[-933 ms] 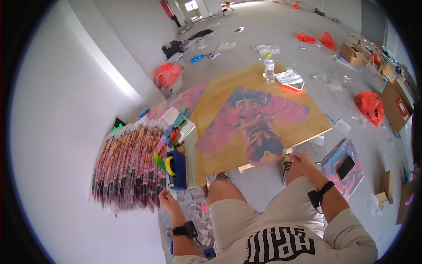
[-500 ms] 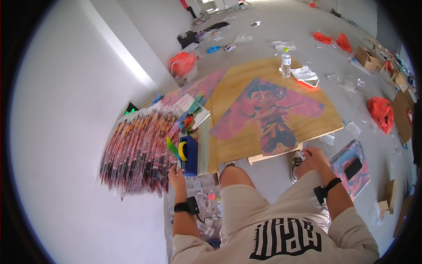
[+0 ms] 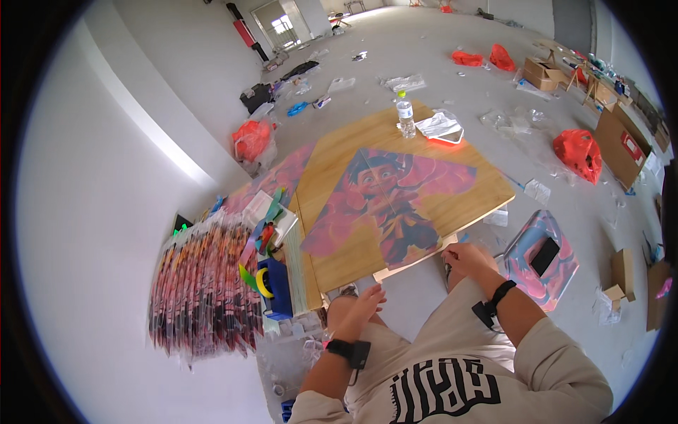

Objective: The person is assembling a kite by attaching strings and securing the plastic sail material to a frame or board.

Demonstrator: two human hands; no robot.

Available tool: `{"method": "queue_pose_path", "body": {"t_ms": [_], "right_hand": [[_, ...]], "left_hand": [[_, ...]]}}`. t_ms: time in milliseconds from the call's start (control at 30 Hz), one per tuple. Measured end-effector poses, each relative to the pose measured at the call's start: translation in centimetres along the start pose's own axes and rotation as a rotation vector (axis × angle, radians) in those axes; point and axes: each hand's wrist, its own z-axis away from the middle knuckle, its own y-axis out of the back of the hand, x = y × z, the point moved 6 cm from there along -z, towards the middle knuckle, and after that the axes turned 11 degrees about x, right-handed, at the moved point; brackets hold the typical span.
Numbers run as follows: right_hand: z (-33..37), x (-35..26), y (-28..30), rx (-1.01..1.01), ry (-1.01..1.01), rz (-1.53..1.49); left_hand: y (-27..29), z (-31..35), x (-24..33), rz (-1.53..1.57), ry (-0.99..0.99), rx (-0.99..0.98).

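A pink and purple kite sail [image 3: 395, 187] with a cartoon figure lies flat on the wooden tabletop [image 3: 332, 166]. My left hand [image 3: 359, 309] is above my left knee, just off the table's near edge, its fingers stretched out and holding nothing. Near the sail's lower tip, my right hand [image 3: 467, 261] is closed with its fingertips pinched together. Anything between them is too small to make out. A blue tape dispenser [image 3: 280, 288] with a yellow roll [image 3: 264, 283] stands at the table's left edge, apart from my left hand.
Many bagged, printed kites [image 3: 205, 290] are stacked at the left by the wall. A water bottle [image 3: 405, 115] and a red-edged tray [image 3: 443, 134] stand at the table's far side. A dark phone [image 3: 544, 256] rests on a printed stool at right; red bags [image 3: 578, 154] litter the floor.
My left hand has left the tape dispenser's side and moved right, its fingers now stretched out. My right hand stays closed near the table edge. The view has turned right.
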Motion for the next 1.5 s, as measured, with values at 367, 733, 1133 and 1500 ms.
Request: {"method": "queue_pose_path", "body": {"t_ms": [367,733,1133,1500], "right_hand": [[-0.3,-2.2,2.6,0.014,-0.038,0.008],[0.3,-0.3,4.0,0.032,-0.084,0.083],[0.4,-2.9,2.5,-0.048,-0.028,0.136],[0.7,-3.8,2.0,-0.217,-0.230,-0.582]], "left_hand": [[-6.3,-6.3,0.7,0.219,-0.049,0.164],[-6.5,-5.2,11.4,0.770,-0.274,0.118],[-0.1,-2.5,23.0,0.818,-0.439,0.101],[-0.1,4.0,34.2,0.753,-0.536,0.071]]}}
